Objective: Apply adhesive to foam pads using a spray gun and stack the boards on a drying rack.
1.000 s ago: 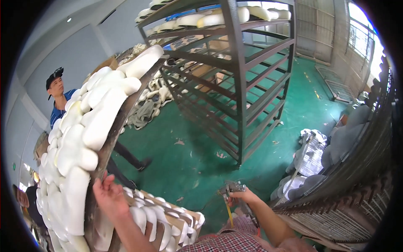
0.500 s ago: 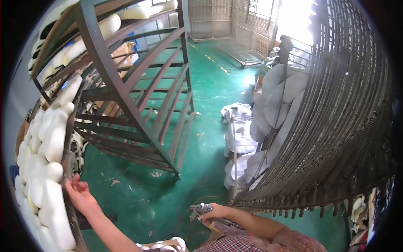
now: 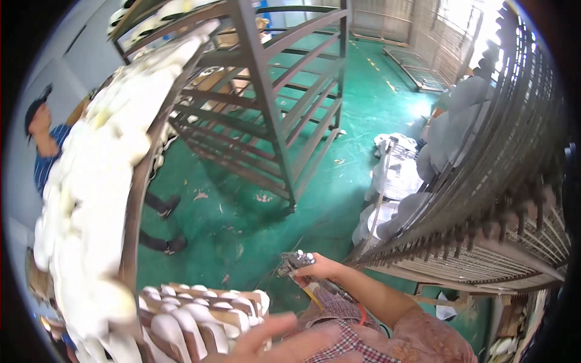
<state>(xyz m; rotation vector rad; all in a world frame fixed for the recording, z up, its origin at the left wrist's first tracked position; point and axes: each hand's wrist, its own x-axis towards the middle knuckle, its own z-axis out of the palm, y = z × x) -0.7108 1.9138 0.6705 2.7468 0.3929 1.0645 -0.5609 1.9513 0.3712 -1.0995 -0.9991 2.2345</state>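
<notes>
My right hand (image 3: 319,270) is closed around a metal spray gun (image 3: 297,261) with small round knobs, held in front of my body. A yellow hose (image 3: 312,296) and an orange hose (image 3: 362,313) run close below it. My left hand (image 3: 284,339) is at the bottom edge, smeared by motion, with its fingers stretched apart and nothing in them. Just beyond it stands a rack of white, rounded sole-shaped pieces (image 3: 187,320) set between brown slats. Along my left, a long board (image 3: 130,242) is heaped with similar white pieces (image 3: 91,199).
A brown metal shelf rack (image 3: 261,103) stands ahead on the green floor (image 3: 236,248). On the right hangs a tall rack of dark rods (image 3: 484,175), with grey-white rounded pieces (image 3: 457,121) behind. Another person (image 3: 45,145) in a cap and blue shirt is beyond the board.
My left hand has left the board's edge and come down in front of me. The view has swung left, bringing the other person and the near rack into sight. The spray gun stays in my right hand.
</notes>
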